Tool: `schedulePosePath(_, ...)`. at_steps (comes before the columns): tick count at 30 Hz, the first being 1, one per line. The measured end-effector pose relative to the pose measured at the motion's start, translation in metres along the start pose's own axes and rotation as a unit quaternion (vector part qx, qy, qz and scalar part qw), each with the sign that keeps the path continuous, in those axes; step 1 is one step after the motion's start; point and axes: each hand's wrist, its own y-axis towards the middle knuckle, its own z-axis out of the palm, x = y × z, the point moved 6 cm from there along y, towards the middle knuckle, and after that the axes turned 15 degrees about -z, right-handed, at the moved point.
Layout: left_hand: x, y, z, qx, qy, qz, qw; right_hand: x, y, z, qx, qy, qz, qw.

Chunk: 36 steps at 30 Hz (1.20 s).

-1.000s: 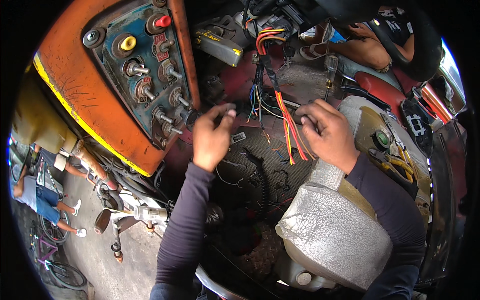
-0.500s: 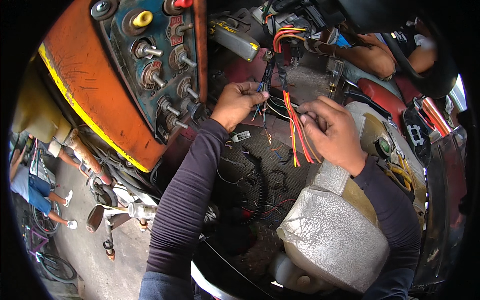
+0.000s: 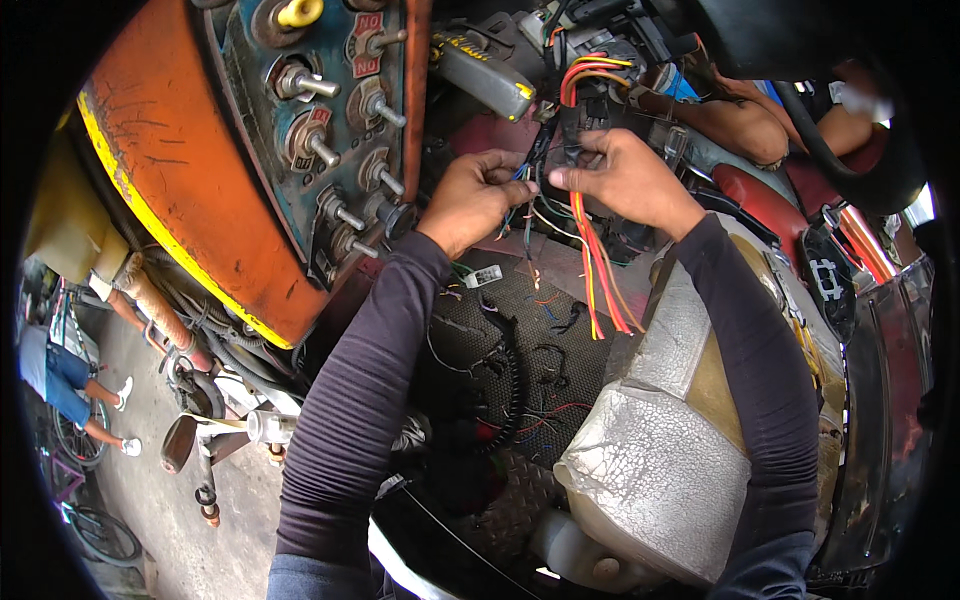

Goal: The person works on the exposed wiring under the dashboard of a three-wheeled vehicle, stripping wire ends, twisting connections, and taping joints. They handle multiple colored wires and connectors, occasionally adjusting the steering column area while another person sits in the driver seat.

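My left hand is closed in a pinch on a dark wire bundle, with thin blue, white and green wire ends fanning out below it. Close beside it, my right hand has its thumb and fingers closed around the black-taped part of a second bundle. From that tape, red, yellow and orange wires hang down loose, their ends cut. Higher up, the same coloured wires bend in a loop. What the right fingertips touch behind the bundle is hidden.
A panel of toggle switches in an orange housing stands at left. At right is a cracked silver cover. Below lie a black coiled cable, wire scraps and a white tag. Another person's leg shows at upper right.
My right hand has moved up and left, from the hanging coloured wires to the taped bundle beside my left hand. My left hand keeps its pinch on the dark bundle.
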Motion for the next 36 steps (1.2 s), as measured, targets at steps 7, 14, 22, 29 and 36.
schedulePosePath(7,0.001,0.001,-0.003,-0.014,0.037,0.034,0.999,-0.019,0.004,0.007,-0.049,-0.033,0.016,0.998)
schedulePosePath(14,0.005,-0.001,-0.010,-0.049,0.028,0.033,0.998,0.006,-0.007,0.001,0.057,-0.149,0.037,0.986)
schedulePosePath(22,0.028,-0.064,-0.030,-0.184,0.095,0.035,0.978,0.014,-0.035,-0.028,0.211,-0.180,0.046,0.960)
schedulePosePath(29,-0.004,-0.140,0.012,-0.293,0.270,0.245,0.884,-0.016,-0.086,-0.006,0.239,-0.006,0.158,0.958)
schedulePosePath(36,-0.030,-0.122,0.059,-0.200,0.229,0.263,0.916,0.006,-0.106,0.012,0.255,0.160,0.167,0.939)
